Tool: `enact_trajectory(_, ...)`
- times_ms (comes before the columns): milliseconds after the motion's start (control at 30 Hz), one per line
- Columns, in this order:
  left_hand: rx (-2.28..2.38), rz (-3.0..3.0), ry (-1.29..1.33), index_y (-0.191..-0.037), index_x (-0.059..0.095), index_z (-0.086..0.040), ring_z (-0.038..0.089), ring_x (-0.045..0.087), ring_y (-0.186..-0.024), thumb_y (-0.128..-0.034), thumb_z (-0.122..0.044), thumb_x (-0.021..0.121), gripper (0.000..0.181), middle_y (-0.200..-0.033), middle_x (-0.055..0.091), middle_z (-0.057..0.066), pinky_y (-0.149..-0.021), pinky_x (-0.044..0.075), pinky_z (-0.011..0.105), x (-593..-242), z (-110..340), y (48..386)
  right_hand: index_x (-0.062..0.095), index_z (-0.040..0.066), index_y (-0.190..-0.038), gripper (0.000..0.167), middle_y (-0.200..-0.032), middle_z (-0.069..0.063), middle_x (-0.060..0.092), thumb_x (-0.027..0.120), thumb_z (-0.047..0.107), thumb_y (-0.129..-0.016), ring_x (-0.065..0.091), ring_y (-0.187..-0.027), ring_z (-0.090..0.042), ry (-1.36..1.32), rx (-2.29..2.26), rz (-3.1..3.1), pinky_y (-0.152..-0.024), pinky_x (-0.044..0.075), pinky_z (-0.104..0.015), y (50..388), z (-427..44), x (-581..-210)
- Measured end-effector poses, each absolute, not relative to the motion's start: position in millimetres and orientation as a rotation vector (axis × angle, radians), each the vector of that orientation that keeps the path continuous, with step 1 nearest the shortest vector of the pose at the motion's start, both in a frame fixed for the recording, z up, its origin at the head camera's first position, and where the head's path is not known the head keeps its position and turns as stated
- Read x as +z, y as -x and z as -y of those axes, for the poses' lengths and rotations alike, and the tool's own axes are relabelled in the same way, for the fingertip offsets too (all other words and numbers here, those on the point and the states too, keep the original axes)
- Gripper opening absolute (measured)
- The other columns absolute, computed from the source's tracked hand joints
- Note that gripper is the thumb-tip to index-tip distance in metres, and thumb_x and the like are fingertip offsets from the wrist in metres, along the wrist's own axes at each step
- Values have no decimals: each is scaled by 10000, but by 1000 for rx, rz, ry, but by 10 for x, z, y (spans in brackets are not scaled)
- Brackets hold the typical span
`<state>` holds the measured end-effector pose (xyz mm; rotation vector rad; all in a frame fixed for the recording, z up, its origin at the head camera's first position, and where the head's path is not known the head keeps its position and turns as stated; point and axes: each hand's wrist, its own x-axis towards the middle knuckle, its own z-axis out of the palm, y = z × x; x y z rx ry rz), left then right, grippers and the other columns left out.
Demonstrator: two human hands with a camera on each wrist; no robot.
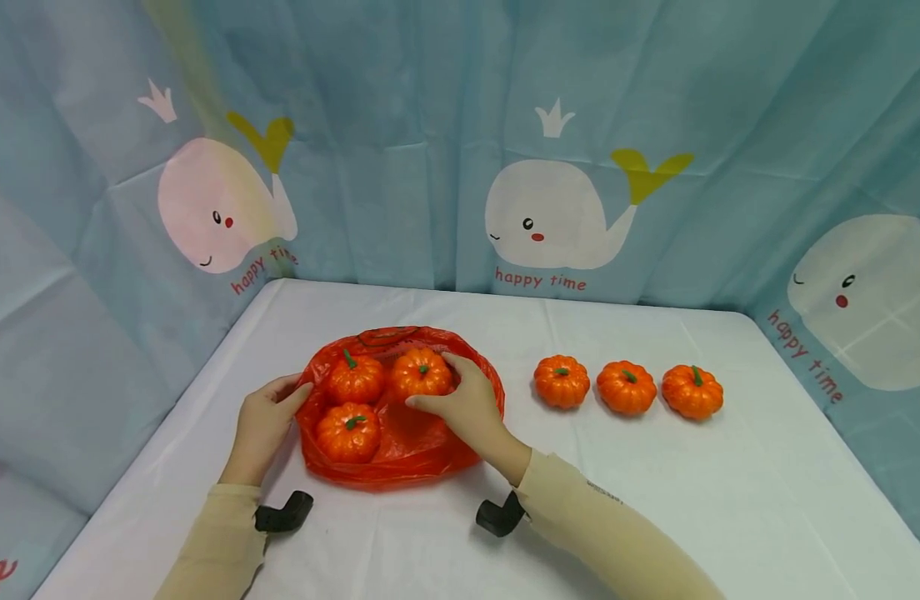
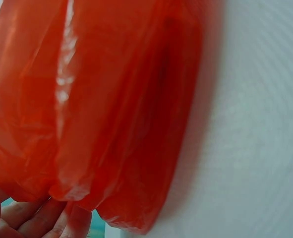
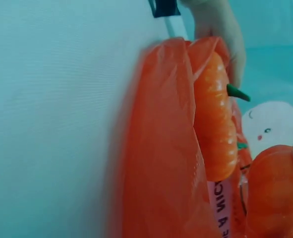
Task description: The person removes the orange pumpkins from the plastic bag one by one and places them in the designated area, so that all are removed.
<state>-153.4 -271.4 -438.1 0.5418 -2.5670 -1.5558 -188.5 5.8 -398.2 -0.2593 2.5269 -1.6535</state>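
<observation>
A red plastic bag (image 1: 385,477) lies open on the white table with three small orange pumpkins inside. The left hand (image 1: 263,421) pinches the bag's left rim between thumb and fingers; the left wrist view shows its fingers (image 2: 42,218) at the edge of the red plastic (image 2: 116,99). Over the bag's right side reaches the right hand (image 1: 475,408), its thumb and fingers round the upper right pumpkin (image 1: 421,372). In the right wrist view this pumpkin (image 3: 275,193) is at the lower right, a fingertip on it. The other two pumpkins, upper (image 1: 357,380) and lower (image 1: 348,433), sit at the bag's left.
Right of the bag, three more orange pumpkins stand in a row: left (image 1: 561,382), middle (image 1: 627,388) and right (image 1: 692,392). A light blue curtain (image 1: 400,200) with printed whales hangs behind and beside the white table (image 1: 625,492).
</observation>
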Motion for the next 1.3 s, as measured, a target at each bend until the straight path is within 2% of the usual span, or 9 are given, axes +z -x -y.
enact_trajectory(333,-1564,2548,-529,-1377,557,1,333,520,-1271,-1004,-433,536,572,-1394,568,237,-743,391,-6,-4403,2708,1540,506,93,-1441,836,-1473,-79,515,885,333,-735,501,-1342,-292,252,-1652,-2497,-1035,500,-482,1649,-459,-3882)
enact_trajectory(600,-1557,2558,-536,-1380,555,-3,341,516,-1280,-1003,-440,534,577,-1401,562,236,-742,396,-1,-4392,2714,1546,558,96,-1389,770,-1426,-41,560,903,232,-715,517,-1348,-257,268,-1762,-2490,-1093,442,-467,1491,-838,-3887)
enact_trajectory(733,-1555,2553,-533,-1377,556,0,339,518,-1278,-1005,-435,533,573,-1398,563,237,-741,392,-9,-4391,2720,1549,530,65,-1412,797,-1465,-69,526,899,208,-720,491,-1375,-272,245,-1752,-2502,-1098,433,-453,1442,-1003,-3892)
enact_trajectory(1300,-1554,2560,-554,-1390,545,-4,332,521,-1244,-1008,-435,525,576,-1405,555,240,-727,414,18,-4382,2722,1544,477,51,-1447,830,-1527,-132,446,878,262,-752,438,-1414,-322,17,-1637,-2557,-1112,402,-422,1303,-1542,-3972)
